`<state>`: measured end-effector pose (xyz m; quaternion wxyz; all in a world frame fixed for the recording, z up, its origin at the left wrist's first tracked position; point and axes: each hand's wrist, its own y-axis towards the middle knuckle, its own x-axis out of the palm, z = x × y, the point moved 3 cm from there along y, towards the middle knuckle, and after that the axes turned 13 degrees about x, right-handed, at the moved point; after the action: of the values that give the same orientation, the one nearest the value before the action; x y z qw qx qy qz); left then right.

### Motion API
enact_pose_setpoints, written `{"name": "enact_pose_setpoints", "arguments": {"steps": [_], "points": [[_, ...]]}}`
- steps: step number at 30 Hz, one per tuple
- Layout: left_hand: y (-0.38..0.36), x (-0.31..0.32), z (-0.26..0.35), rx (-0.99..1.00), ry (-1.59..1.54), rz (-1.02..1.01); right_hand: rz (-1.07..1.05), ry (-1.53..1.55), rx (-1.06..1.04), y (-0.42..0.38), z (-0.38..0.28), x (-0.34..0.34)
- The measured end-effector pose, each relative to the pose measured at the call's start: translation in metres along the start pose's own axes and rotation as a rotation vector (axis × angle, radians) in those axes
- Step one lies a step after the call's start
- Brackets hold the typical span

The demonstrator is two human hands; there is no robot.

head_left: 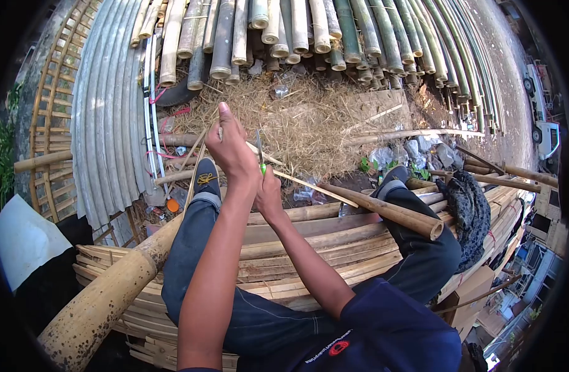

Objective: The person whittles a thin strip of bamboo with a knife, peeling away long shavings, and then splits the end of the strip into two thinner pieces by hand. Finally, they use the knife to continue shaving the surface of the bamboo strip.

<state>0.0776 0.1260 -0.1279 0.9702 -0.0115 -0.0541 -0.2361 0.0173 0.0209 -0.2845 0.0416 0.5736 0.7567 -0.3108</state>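
My left hand (230, 147) is closed in a fist, thumb pointing up, around a thin pale bamboo strip (315, 186). The strip slants down to the right, past my other hand, ending over the bamboo bench. Close beside it, my right hand (269, 193) grips a knife (260, 149) by its bright green handle. The narrow blade points away from me and crosses the strip in this view. Most of the handle is hidden inside my fingers.
Stacked bamboo poles (309, 28) lie ahead, beyond straw shavings (297, 124). Corrugated sheets (104, 111) stand at left. I sit on split bamboo (321, 239); a thick pole (104, 294) lies left, a brown pole (390, 211) near my right leg, beside a dark patterned cloth (470, 214).
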Motion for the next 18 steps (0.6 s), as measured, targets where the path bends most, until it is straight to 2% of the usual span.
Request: {"name": "enact_pose_setpoints", "arguments": {"steps": [2, 4, 5, 8, 12, 13, 14, 18], "points": [[-0.001, -0.001, 0.002, 0.034, -0.026, -0.031, 0.005, -0.003, 0.039, 0.008, 0.026, 0.009], [-0.006, 0.0, 0.0, 0.029, -0.04, -0.041, -0.032, -0.287, 0.254, 0.03, 0.103, 0.027], [-0.005, 0.0, -0.002, 0.023, -0.046, -0.043, -0.045, -0.198, 0.261, 0.041, 0.119, 0.033], [0.003, -0.004, 0.001, 0.008, -0.1, -0.009, -0.096, -0.051, 0.27, 0.047, 0.075, 0.018], [0.004, 0.002, 0.0, 0.038, -0.154, -0.057, -0.081, -0.01, 0.157, 0.022, 0.029, 0.007], [0.0, 0.003, -0.001, 0.041, -0.107, -0.067, -0.11, -0.144, 0.228, 0.027, 0.06, 0.02], [-0.005, 0.004, 0.0, 0.041, -0.061, -0.083, -0.105, -0.135, 0.239, 0.028, 0.085, 0.026], [0.007, -0.001, -0.001, 0.012, -0.115, -0.086, -0.093, -0.196, 0.275, 0.056, 0.073, 0.024]]}}
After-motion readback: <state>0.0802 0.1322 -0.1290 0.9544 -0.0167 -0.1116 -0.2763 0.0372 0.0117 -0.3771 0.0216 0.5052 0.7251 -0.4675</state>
